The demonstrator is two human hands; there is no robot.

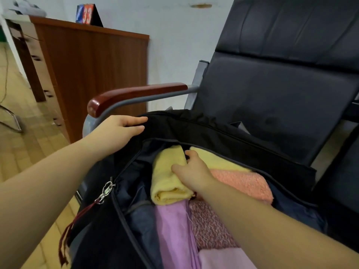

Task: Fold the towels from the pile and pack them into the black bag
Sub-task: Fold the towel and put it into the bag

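Tucking a yellow towel into the black bag

The right hand (pixel 191 169) is gripping the yellow towel (pixel 168 181) inside the black bag (pixel 223 136); the left hand (pixel 124 129) is pinching the bag's rim. Letting go risks the flap dropping.

Soft, even indoor light; faint shadows; slight blur throughout; wide-angle bending at the edges.

The black bag (pixel 213 133) lies unzipped with its flap folded back. Packed inside are a rolled yellow towel (pixel 167 177), a second yellow towel (pixel 215 160) beside it, an orange towel (pixel 244 183), a purple towel (pixel 172 230) and a speckled pink towel (pixel 209 228), lying close together.
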